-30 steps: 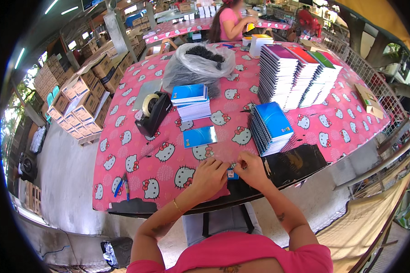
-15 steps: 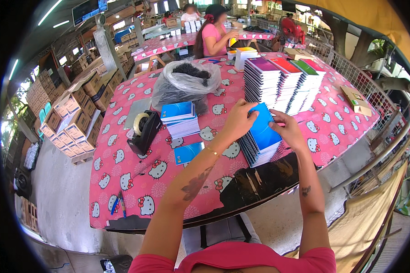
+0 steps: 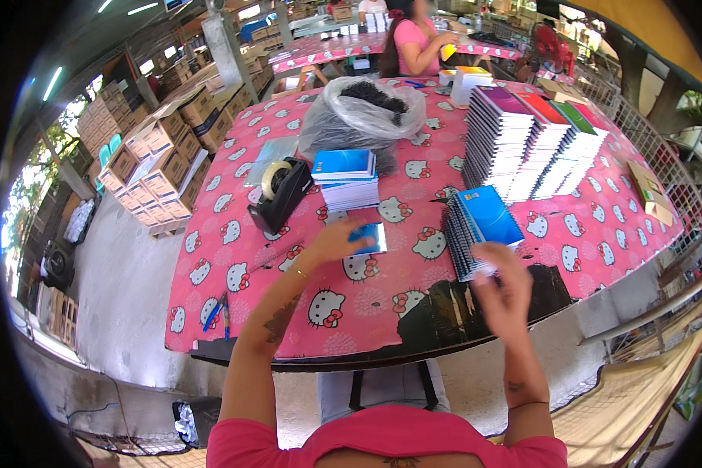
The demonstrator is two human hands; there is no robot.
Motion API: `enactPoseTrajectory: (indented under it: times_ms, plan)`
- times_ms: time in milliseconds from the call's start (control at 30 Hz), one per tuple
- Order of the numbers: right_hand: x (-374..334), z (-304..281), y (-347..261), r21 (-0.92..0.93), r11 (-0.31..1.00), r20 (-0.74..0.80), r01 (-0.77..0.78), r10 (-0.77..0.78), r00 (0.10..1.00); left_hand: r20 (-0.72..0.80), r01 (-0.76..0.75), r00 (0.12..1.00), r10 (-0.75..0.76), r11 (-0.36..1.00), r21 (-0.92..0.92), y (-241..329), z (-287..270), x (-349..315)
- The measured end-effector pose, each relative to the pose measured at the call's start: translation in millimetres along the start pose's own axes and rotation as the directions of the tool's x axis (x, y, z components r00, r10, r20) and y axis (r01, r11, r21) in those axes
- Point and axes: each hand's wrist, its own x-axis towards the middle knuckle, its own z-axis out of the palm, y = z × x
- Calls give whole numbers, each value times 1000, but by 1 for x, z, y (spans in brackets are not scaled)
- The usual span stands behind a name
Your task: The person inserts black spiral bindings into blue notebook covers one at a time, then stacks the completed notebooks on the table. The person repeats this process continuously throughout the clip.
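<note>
Blue booklet (image 3: pixel 377 240): likely light, slick — best held by opposite edges.
Left fingers (image 3: pixel 360 244): parted, hold unclear.
Right fingers (image 3: pixel 489 254): loosely open, empty.

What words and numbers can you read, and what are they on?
None reads clearly.
Blue spiral notebook: small cover mark, too small.
Blue-topped stack: small cover mark, too small.
Blue cover at the left hand: partly hidden, none readable.
Brown cartons: dark print, too blurred.

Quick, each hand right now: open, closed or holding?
Left hand: at the flat blue cover; grip cannot be told.
Right hand: open, by the blue notebook stack.
</note>
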Motion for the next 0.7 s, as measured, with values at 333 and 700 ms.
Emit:
enactPoseTrajectory:
  times_ms: [333,700]
  plan:
    - [-113,80,33,282,783,476,-555,388,790,318,-303,923,216,918,257,149,49,-184]
    - [-54,90,44,390,839,182,-381,335,924,-350,-110,937,7,956,-274,68,-19,-122]
